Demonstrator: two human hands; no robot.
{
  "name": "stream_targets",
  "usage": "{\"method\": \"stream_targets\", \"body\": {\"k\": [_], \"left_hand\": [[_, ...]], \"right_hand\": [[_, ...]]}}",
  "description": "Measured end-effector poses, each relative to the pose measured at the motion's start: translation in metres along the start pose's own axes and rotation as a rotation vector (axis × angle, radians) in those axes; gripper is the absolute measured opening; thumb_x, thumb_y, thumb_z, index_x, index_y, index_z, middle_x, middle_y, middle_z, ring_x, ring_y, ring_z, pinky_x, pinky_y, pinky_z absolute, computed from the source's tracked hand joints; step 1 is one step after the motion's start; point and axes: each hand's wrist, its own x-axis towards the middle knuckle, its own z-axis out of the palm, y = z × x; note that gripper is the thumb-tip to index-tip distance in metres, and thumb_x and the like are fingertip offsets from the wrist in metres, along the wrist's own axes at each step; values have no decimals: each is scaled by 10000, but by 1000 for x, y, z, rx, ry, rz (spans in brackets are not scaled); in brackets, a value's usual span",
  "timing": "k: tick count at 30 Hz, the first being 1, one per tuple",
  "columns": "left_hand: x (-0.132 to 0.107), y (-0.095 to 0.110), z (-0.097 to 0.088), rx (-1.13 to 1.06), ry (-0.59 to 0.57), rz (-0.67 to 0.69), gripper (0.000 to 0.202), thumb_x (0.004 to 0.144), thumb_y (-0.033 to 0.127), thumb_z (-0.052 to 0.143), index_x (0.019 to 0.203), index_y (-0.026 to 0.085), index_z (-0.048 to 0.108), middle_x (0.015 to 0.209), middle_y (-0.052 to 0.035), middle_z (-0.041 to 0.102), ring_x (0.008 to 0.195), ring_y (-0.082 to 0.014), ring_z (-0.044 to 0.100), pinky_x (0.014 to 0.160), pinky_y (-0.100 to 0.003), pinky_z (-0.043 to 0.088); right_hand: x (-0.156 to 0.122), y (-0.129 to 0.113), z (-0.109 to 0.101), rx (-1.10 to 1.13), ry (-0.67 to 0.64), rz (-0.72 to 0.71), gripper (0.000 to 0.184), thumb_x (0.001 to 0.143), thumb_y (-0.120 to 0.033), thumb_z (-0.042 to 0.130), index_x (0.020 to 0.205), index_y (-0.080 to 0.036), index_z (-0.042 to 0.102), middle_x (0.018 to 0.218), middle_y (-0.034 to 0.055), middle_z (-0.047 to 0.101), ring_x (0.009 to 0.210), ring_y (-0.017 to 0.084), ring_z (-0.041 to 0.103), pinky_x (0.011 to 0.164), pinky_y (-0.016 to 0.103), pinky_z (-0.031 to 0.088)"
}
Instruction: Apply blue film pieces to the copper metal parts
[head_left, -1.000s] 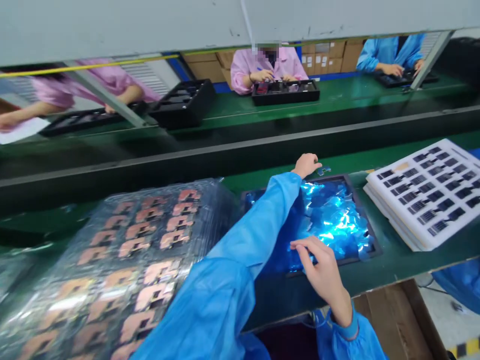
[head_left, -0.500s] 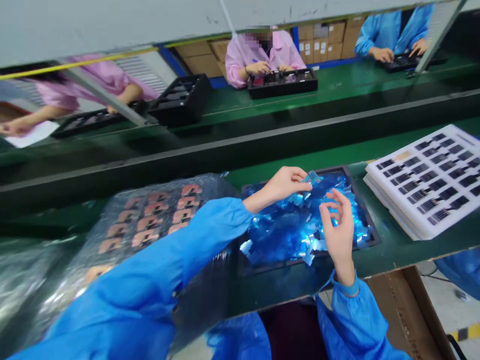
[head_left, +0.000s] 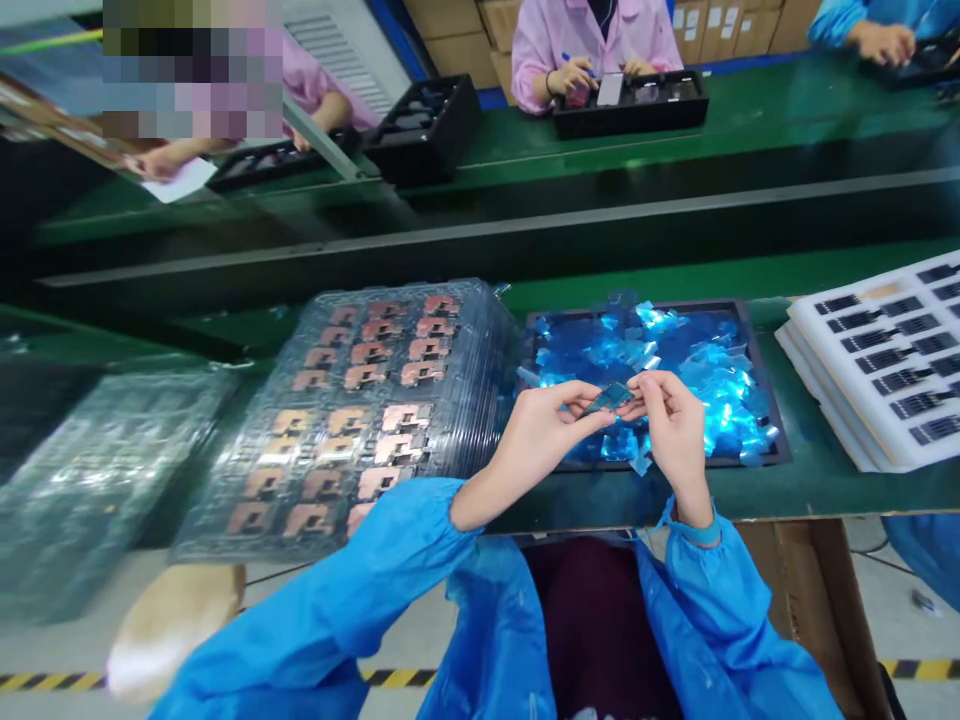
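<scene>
A black tray (head_left: 712,303) is holding glinting blue film scraps (head_left: 660,375); left of it, copper shapes (head_left: 409,418) are repeating in rows, while right of it, white foam (head_left: 840,395) is showing black stripes (head_left: 892,358).

Small shiny blue film strip (head_left: 611,398), tilted, between left hand (head_left: 540,435) and right hand (head_left: 671,430)

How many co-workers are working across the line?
3. One in a pink smock is straight ahead, one in a blue smock at top right, and one in pink, partly blurred, at top left. More may be out of view.

Bright even light, hard glare on blue film (head_left: 712,368), blurred left side, warped wide-angle edges
</scene>
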Motion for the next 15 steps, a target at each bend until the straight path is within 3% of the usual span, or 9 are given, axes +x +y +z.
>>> {"method": "stream_targets", "body": {"k": [5, 10, 15], "left_hand": [[-9, -6, -1, -161, 76, -34, 237, 736, 356, 962, 911, 230, 865, 845, -43, 792, 789, -240, 733, 709, -312, 609], [-19, -12, -2, -387, 66, -145, 321, 762, 377, 964, 1039, 231, 889, 983, -71, 833, 852, -244, 764, 809, -348, 658], [-24, -22, 0, -651, 152, -305, 362, 703, 342, 1020, 998, 197, 868, 1054, -70, 818, 871, -211, 751, 770, -328, 675]], "right_hand": [[-4, -4, 8, -282, -9, -323, 190, 1079, -373, 656, 1136, -274, 807, 1170, 89, 801, 1118, 266, 751, 854, 414, 688], [-4, 0, 13, -468, 101, -584, 170, 1071, -251, 689, 1123, -314, 838, 1131, 74, 825, 1074, 280, 746, 932, 493, 654], [-8, 6, 9, -583, 0, -676, 223, 1071, -205, 669, 1150, -334, 833, 1118, 67, 826, 1072, 278, 744, 964, 482, 646]]}}
